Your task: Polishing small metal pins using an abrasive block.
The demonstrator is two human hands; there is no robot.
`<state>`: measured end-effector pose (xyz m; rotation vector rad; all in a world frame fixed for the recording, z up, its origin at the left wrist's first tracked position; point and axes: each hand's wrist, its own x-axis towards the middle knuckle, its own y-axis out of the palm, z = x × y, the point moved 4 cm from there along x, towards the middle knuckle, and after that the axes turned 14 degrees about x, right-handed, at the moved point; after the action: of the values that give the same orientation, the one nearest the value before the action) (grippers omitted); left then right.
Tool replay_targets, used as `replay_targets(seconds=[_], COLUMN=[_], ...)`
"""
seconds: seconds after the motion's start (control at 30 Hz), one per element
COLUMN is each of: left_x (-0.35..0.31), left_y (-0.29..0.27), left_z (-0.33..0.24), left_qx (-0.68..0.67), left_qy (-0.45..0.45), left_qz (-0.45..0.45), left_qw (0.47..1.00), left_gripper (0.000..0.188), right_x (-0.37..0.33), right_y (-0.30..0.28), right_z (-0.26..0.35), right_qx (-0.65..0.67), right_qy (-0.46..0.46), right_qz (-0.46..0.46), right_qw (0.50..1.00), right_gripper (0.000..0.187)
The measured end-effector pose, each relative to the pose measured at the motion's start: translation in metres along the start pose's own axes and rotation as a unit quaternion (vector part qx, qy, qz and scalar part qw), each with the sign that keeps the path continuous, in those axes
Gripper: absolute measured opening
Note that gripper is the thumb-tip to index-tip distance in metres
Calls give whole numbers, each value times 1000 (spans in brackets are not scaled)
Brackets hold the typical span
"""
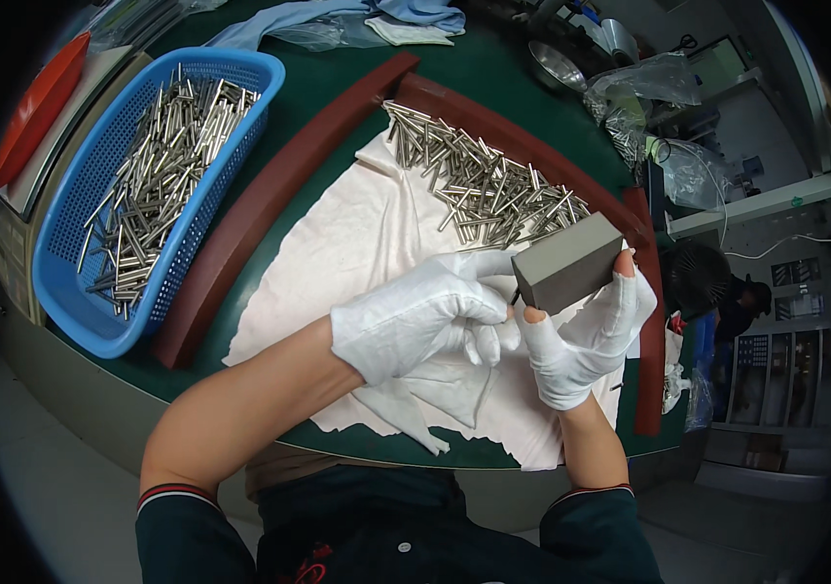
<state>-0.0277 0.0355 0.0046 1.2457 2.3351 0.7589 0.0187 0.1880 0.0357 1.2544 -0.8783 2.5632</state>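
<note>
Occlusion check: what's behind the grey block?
Beyond the grey block, metal rods show in a loose pile on a pale cloth, with a reddish-brown bar past them. Anything directly behind the block is covered, so more rods there can't be confirmed.

basket (83,319) left of cloth (338,234) | rods (505,201) on cloth, behind block (569,263)

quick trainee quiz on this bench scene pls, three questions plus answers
1. Which hand holds the grey block between its thumb and fingers?
2. True or false: a reddish-brown bar lies between the blue basket and the white cloth.
3. What lies heaped in the blue basket?
A) coiled wire
B) wooden blocks
C) metal rods

Key:
1. The right hand.
2. True.
3. C.
</note>
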Motion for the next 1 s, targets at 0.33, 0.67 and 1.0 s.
replay_targets(seconds=[0.33, 0.67, 1.0], left_x=[-3, 0, 0], left_y=[-2, -3, 0], left_z=[-6, -1, 1], left_qx=[18, 50, 45], left_qy=[-6, -17, -39], left_qz=[-33, -38, -38], left_qw=[999, 998, 998], left_gripper=[59, 63, 64], right_x=[-8, -6, 3], right_y=[-3, -1, 1], right_z=[-3, -2, 1], right_qx=[32, 11, -8], right_qy=[20, 12, 4], right_qz=[15, 12, 6], right_qw=[999, 1000, 1000], right_gripper=[89, 90, 89])
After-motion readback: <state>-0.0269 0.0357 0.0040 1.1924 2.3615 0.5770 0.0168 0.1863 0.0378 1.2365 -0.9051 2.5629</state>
